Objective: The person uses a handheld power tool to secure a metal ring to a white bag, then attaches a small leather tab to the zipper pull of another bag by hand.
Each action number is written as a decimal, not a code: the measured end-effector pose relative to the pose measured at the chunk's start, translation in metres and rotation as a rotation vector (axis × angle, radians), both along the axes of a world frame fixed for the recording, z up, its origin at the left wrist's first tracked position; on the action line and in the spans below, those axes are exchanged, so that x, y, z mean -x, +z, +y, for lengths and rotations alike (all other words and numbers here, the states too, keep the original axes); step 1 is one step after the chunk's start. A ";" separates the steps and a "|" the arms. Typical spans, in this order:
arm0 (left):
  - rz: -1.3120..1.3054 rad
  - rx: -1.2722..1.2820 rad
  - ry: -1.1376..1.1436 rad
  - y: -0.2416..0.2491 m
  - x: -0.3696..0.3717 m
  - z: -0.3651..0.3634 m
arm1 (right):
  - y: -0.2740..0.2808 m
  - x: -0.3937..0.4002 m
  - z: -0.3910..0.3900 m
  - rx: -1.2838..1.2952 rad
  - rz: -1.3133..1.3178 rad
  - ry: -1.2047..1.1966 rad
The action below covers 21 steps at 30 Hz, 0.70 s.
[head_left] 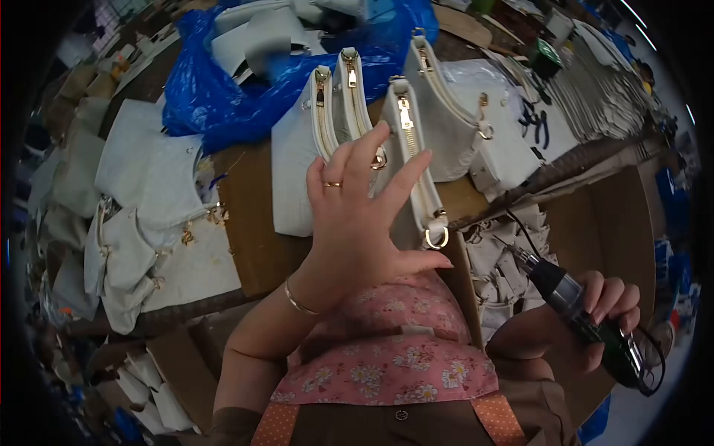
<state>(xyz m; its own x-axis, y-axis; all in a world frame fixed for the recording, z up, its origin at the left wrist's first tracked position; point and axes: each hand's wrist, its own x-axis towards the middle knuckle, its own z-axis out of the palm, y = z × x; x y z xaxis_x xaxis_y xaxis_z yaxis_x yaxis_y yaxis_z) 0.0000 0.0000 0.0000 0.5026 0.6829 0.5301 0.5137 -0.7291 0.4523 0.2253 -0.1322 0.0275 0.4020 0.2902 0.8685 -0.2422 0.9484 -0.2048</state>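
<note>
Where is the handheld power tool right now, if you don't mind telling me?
In the head view, the power tool is at the lower right, in the right hand, its tip near the pale pieces in the cardboard box.

Left grip (353,223) splayed, right grip (611,299) curled.

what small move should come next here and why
Probably lower the left hand and grip the nearest white bag by its side. That hand is spread open over the bags, apparently gripping nothing, while the right hand holds a corded tool beyond the bag, over the open box; steadying the bag first seems sensible.
</note>
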 end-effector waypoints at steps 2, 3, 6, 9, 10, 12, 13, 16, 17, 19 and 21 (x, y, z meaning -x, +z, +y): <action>0.153 -0.134 0.055 -0.013 -0.010 0.006 | -0.001 0.002 -0.011 0.151 0.060 -0.190; 0.128 -0.136 0.075 -0.008 -0.033 -0.005 | -0.007 -0.022 -0.030 0.139 0.125 -0.209; 0.066 -0.088 0.144 -0.004 -0.037 -0.002 | -0.004 -0.044 -0.048 0.176 0.174 -0.190; -0.064 -0.161 0.103 -0.016 -0.015 0.015 | -0.011 -0.059 -0.055 0.259 0.237 0.010; -0.233 -0.095 0.041 -0.026 -0.006 0.021 | -0.016 -0.063 -0.056 0.298 0.265 0.099; -0.468 0.021 0.058 -0.035 0.014 0.025 | -0.029 -0.071 -0.055 0.376 0.311 0.241; -0.537 -0.019 0.065 -0.042 0.029 0.033 | -0.037 -0.072 -0.053 0.414 0.333 0.293; -0.692 0.108 0.156 -0.031 0.072 0.043 | -0.055 -0.070 -0.048 0.471 0.358 0.372; -0.793 0.080 0.101 -0.019 0.070 0.037 | -0.060 -0.069 -0.047 0.507 0.353 0.379; -0.856 -0.094 -0.051 0.014 0.065 0.036 | -0.075 -0.068 -0.041 0.609 0.317 0.384; -0.875 -0.239 -0.218 0.062 0.041 0.027 | -0.092 -0.062 -0.032 0.771 0.311 0.347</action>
<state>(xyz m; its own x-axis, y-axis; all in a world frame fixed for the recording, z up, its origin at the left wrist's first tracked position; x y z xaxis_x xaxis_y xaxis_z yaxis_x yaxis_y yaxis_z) -0.0410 0.0268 0.0622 -0.0374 0.4446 0.8949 -0.0980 -0.8929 0.4395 0.2876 -0.1639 -0.0647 0.3680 0.8958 0.2492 -0.6398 0.4384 -0.6313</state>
